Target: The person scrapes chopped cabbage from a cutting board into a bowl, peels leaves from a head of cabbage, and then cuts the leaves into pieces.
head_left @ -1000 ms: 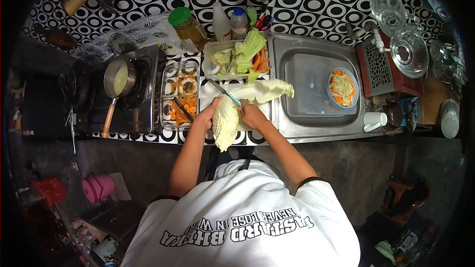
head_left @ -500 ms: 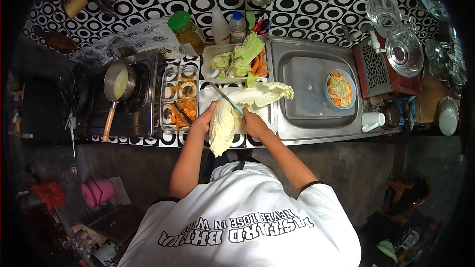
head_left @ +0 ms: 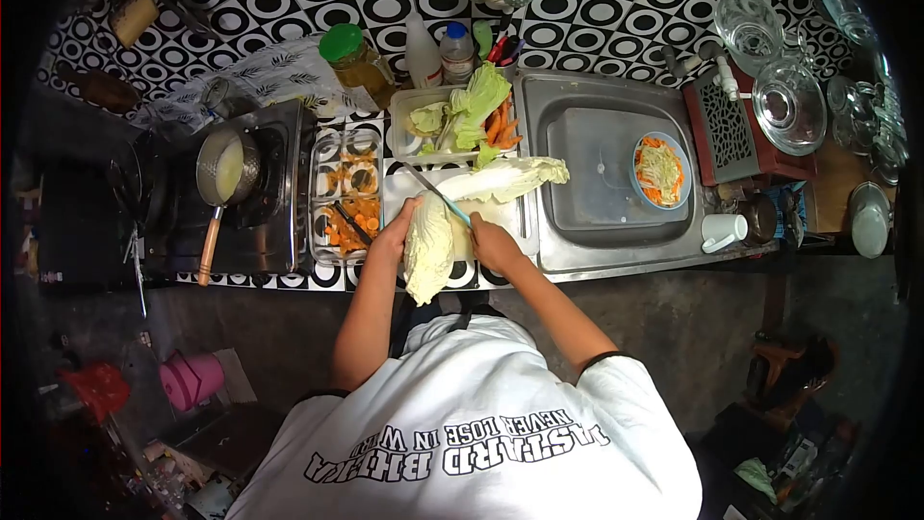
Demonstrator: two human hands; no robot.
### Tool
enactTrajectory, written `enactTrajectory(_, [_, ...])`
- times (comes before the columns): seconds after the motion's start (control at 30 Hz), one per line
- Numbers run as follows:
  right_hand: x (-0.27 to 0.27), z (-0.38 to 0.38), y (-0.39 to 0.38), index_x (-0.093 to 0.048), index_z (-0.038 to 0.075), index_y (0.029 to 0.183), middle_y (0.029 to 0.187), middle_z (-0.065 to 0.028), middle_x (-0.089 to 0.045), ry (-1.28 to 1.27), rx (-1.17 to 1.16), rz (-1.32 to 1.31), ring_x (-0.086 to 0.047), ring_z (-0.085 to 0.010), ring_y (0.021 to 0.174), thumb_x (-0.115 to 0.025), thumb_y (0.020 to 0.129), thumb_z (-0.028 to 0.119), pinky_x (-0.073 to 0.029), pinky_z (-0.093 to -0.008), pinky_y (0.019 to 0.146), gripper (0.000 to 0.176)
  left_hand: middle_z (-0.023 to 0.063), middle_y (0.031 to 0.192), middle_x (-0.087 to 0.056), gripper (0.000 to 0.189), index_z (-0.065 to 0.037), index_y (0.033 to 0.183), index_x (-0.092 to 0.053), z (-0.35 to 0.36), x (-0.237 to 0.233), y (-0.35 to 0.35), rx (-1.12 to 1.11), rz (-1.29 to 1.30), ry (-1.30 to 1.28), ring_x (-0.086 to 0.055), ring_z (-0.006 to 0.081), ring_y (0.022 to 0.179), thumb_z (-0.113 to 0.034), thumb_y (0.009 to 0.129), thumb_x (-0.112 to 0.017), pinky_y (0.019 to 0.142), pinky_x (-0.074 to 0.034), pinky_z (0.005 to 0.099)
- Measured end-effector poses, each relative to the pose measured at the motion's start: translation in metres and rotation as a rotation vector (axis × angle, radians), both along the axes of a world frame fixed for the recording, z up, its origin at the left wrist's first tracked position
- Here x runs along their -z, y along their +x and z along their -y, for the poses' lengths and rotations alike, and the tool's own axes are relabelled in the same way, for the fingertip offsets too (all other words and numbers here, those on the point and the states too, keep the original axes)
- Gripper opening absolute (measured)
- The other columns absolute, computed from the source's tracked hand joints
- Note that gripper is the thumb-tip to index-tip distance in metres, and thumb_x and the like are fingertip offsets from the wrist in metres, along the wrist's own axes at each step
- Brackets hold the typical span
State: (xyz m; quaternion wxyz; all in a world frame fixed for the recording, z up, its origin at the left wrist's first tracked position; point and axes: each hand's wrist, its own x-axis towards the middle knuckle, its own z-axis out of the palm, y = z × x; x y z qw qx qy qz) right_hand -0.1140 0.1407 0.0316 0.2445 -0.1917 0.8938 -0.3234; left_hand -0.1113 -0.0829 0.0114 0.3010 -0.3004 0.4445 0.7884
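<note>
A pale napa cabbage [head_left: 429,255] is gripped at its left side by my left hand [head_left: 397,226]. My right hand [head_left: 494,245] is closed round the blue handle of a knife [head_left: 432,191], whose blade slants up and left across the top end of the cabbage. Behind the knife, a loose cabbage leaf [head_left: 510,179] lies across the white cutting board [head_left: 399,191]. Beyond it stands a plastic container [head_left: 397,140] with green leaves and carrots [head_left: 501,125].
At left, a saucepan [head_left: 229,166] sits on the stove [head_left: 279,221], its wooden handle pointing toward me. A divided tray [head_left: 315,197] holds cut orange pieces. To the right, a blue-rimmed bowl [head_left: 660,170] of shredded vegetables rests on a lid in the sink [head_left: 545,241], near a white mug [head_left: 724,231].
The view has shifted slightly. My hands, the knife and the cabbage keep nearly the same positions relative to each other.
</note>
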Motion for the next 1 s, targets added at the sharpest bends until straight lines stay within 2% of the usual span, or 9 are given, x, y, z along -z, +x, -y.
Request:
enactTrajectory(0.1, [0.005,-0.005,0.012,-0.041,-0.002,0.098,0.078,-0.0285,-0.061,-0.025,0.025,-0.051,-0.059,-0.0472,0.078,-0.048,0.092,0.013,-0.045,-0.0542,0.069,0.017,0.0116,0.116,-0.065,0.064,-0.007,0.127,-0.055,0.005,0.0,0.002,0.008,0.081,0.017,-0.065,0.0228,0.097,-0.058,0.089,-0.052,0.083,-0.054,0.0373])
enactTrajectory(0.23, [0.01,0.006,-0.001,-0.042,-0.002,0.1,0.08,-0.0288,-0.061,0.002,0.008,-0.033,-0.06,-0.0468,0.079,-0.049,0.09,0.011,-0.045,-0.054,0.07,0.018,0.0119,0.114,-0.065,0.066,-0.007,0.127,-0.056,0.002,0.005,0.004,-0.052,0.039,0.023,-0.065,0.0231,0.096,-0.06,0.087,-0.054,0.083,-0.054,0.0375])
enactTrajectory(0.3, [0.015,0.017,-0.011,-0.045,-0.004,0.101,0.079,-0.0269,-0.064,-0.015,-0.021,-0.103,-0.063,-0.0446,0.077,-0.046,0.088,0.008,-0.049,-0.0521,0.068,0.018,0.0122,0.114,-0.065,0.067,-0.007,0.126,-0.056,-0.001,-0.004,0.003,-0.046,0.083,0.035,-0.065,0.0229,0.096,-0.061,0.086,-0.056,0.082,-0.054,0.0378])
enactTrajectory(0.4, [0.025,0.033,-0.02,-0.044,-0.003,0.102,0.081,-0.0282,-0.063,0.076,-0.031,-0.099,-0.061,-0.0462,0.08,-0.05,0.088,0.01,-0.048,-0.0525,0.072,0.02,0.0126,0.115,-0.065,0.068,-0.007,0.125,-0.057,0.003,0.002,0.0,0.005,0.107,0.077,-0.065,0.0236,0.095,-0.062,0.084,-0.057,0.082,-0.054,0.0385])
enactTrajectory(0.5, [0.018,0.04,-0.026,-0.045,-0.003,0.101,0.082,-0.0275,-0.063,0.055,0.015,-0.039,-0.061,-0.0462,0.081,-0.049,0.09,0.01,-0.049,-0.0518,0.072,0.018,0.0116,0.112,-0.066,0.063,-0.006,0.127,-0.056,0.001,0.002,0.005,-0.061,0.094,0.023,-0.066,0.0241,0.094,-0.056,0.089,-0.055,0.083,-0.055,0.0385])
enactTrajectory(0.63, [0.012,0.028,-0.013,-0.045,-0.004,0.102,0.084,-0.0269,-0.063,-0.006,0.031,-0.066,-0.061,-0.0467,0.081,-0.049,0.092,0.011,-0.048,-0.0515,0.072,0.019,0.0119,0.112,-0.066,0.064,-0.006,0.127,-0.055,0.012,0.007,0.006,-0.03,0.087,0.035,-0.066,0.0242,0.094,-0.057,0.088,-0.057,0.082,-0.055,0.0378])
enactTrajectory(0.8, [0.004,0.015,0.001,-0.048,-0.001,0.102,0.093,-0.0269,-0.059,-0.14,0.127,-0.135,-0.059,-0.0439,0.088,-0.052,0.091,0.014,-0.047,-0.05,0.078,0.019,0.0149,0.12,-0.062,0.077,-0.005,0.131,-0.052,0.022,-0.018,0.03,-0.071,0.046,-0.035,-0.062,0.0243,0.1,-0.062,0.081,-0.062,0.085,-0.052,0.0368])
enactTrajectory(0.93, [-0.003,0.007,0.01,-0.051,0.001,0.108,0.101,-0.0231,-0.056,-0.127,0.111,-0.111,-0.057,-0.0418,0.094,-0.054,0.087,0.012,-0.047,-0.0476,0.081,0.024,0.0147,0.12,-0.061,0.081,-0.004,0.133,-0.05,0.052,-0.014,0.047,-0.102,0.037,-0.027,-0.061,0.0241,0.101,-0.062,0.079,-0.063,0.086,-0.051,0.0369])
enactTrajectory(1.0, [-0.007,0.009,0.011,-0.051,0.001,0.109,0.102,-0.022,-0.056,-0.112,0.089,-0.114,-0.057,-0.041,0.095,-0.055,0.086,0.011,-0.047,-0.0471,0.082,0.025,0.0139,0.12,-0.061,0.083,-0.004,0.134,-0.048,0.065,-0.02,0.05,-0.133,-0.067,0.009,-0.061,0.024,0.102,-0.062,0.078,-0.064,0.088,-0.051,0.0372])
